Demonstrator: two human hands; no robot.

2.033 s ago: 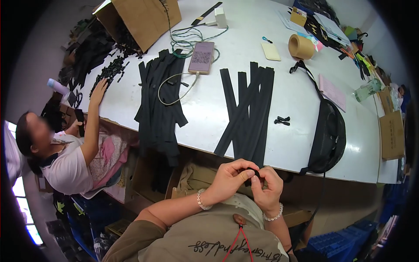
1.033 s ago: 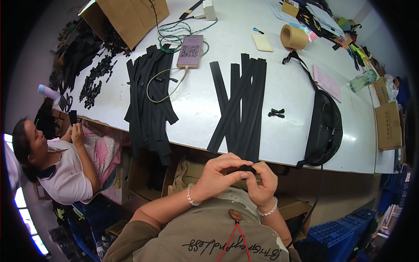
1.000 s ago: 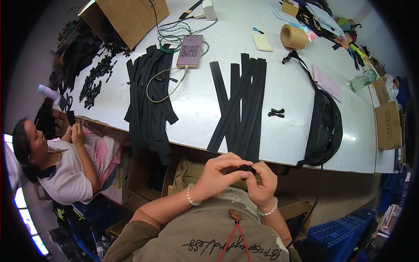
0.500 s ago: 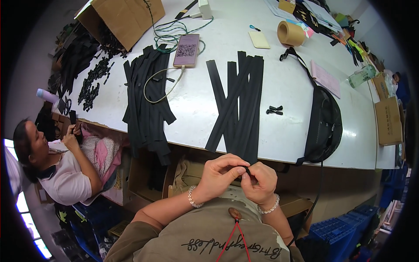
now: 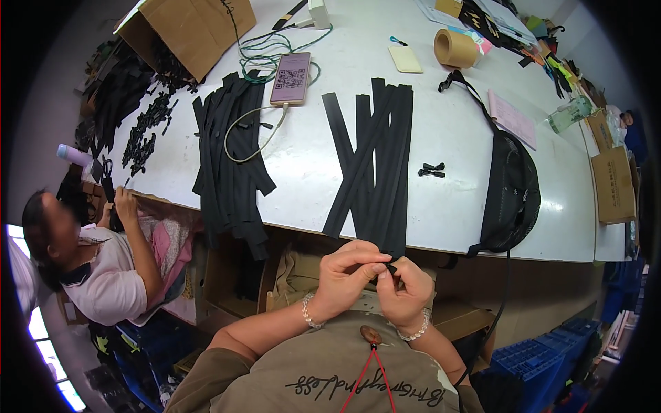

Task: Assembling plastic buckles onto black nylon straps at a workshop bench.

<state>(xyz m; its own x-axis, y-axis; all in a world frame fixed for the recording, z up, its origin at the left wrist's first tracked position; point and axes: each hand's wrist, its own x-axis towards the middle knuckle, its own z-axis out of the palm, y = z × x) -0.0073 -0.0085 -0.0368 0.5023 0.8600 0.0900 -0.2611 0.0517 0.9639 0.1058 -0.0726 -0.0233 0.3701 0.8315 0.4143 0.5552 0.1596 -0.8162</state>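
Note:
My left hand and my right hand meet just off the table's front edge. Thumbs and forefingers of both pinch a small black piece, mostly covered by the fingers; it looks like a zipper slider at the near end of a black strip. Right above them, several long flat black strips that look like zipper tape lie partly crossed, the near ends reaching the table edge. To their right rest a few small black zipper pulls.
A thicker bundle of black strips lies left, under a phone and its cable. A black bag sits right. Farther back are a tape roll and cardboard box. At left, a co-worker handles a black strip.
My hands stay pinched together, with only a slight shift of the fingers. The table scene has moved a little in the picture. The co-worker's hands have moved, with a longer black strip now showing.

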